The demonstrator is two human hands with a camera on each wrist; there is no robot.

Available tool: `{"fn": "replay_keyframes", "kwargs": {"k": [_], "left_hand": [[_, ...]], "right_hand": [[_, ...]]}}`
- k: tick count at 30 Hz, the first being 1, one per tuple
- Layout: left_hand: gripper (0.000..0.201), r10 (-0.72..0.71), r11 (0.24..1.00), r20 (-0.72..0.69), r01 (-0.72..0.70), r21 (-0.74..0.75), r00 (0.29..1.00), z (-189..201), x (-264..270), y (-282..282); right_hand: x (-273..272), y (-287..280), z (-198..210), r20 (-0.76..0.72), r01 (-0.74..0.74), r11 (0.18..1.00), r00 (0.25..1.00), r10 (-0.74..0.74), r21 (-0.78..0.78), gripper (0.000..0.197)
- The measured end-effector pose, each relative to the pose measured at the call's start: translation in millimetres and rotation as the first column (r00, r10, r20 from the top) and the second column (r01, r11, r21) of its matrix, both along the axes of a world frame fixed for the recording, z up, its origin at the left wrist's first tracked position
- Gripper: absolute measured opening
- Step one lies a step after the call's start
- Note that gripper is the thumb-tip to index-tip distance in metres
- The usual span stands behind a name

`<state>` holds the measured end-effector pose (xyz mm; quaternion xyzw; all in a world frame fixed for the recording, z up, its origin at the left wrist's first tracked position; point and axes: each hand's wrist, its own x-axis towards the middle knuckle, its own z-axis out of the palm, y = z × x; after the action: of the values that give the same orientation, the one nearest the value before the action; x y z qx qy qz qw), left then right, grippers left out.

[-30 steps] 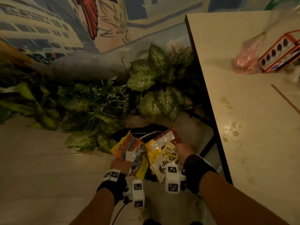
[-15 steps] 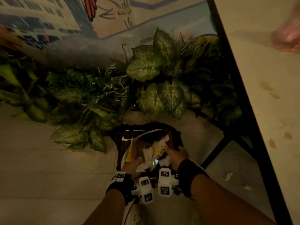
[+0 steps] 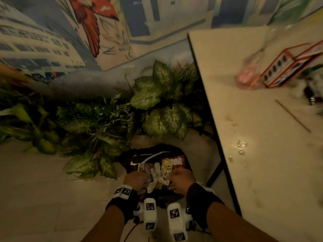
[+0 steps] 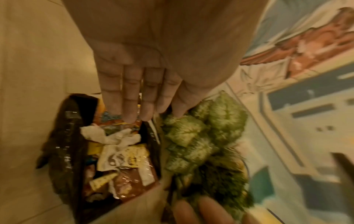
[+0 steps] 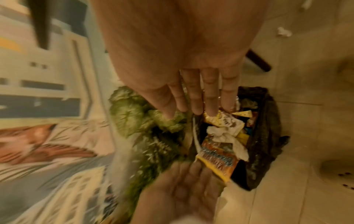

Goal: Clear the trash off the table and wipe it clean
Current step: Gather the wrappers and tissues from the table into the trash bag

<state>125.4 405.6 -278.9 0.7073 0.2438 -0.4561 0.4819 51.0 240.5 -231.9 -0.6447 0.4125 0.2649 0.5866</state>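
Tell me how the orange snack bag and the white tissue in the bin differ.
The orange snack bag is glossy, printed and lies fairly flat; the white tissue is plain, matte and crumpled. The tissue lies on top of the bag, partly covering it. Both sit in the black-lined bin, released by both open hands.

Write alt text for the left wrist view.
An open left hand reaches straight fingers down over a black trash bag stuffed with snack wrappers and crumpled tissue. Green leafy plants stand beside the bag, before a painted wall.
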Motion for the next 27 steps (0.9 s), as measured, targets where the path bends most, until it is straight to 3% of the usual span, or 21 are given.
{"fn": "replay_keyframes", "kwargs": {"k": [3,5,8,11,15,20,24,27], "left_hand": [[0.008,-0.045,0.999,0.184,0.048,-0.009,0.982,61,16,-28],[0.008,-0.032,0.999,0.305,0.043,-0.030,0.952,101,23,-56],[0.012,0.062,0.989,0.404,-0.002,-0.148,0.913,157,25,-106],[0.011,0.090,0.972,0.488,0.032,-0.235,0.868,206,13,-166],[0.009,-0.018,0.963,0.566,0.167,-0.211,0.824,245,-19,-248],[0.003,-0.188,0.956,0.633,0.289,-0.059,0.751,250,-51,-336],[0.004,-0.310,0.936,0.640,0.343,0.075,0.704,242,-62,-389],[0.008,-0.464,0.875,0.659,0.421,0.237,0.592,236,-65,-428]], "right_hand": [[-1,-2,71,0.177,-0.088,0.996,0.980,0.090,-0.017,0.015],[-7,-18,133,0.300,-0.208,0.976,0.929,0.218,-0.064,0.003],[-30,-72,199,0.435,-0.308,0.929,0.821,0.369,-0.207,0.019],[-65,-150,240,0.462,-0.298,0.869,0.753,0.469,-0.395,0.020],[-115,-268,260,0.396,-0.219,0.786,0.767,0.505,-0.578,0.014],[-147,-402,261,0.277,-0.194,0.730,0.837,0.471,-0.655,0.012],[-160,-468,262,0.258,-0.140,0.717,0.872,0.416,-0.683,0.009],[-167,-501,256,0.208,-0.135,0.697,0.900,0.384,-0.704,0.017]]}}
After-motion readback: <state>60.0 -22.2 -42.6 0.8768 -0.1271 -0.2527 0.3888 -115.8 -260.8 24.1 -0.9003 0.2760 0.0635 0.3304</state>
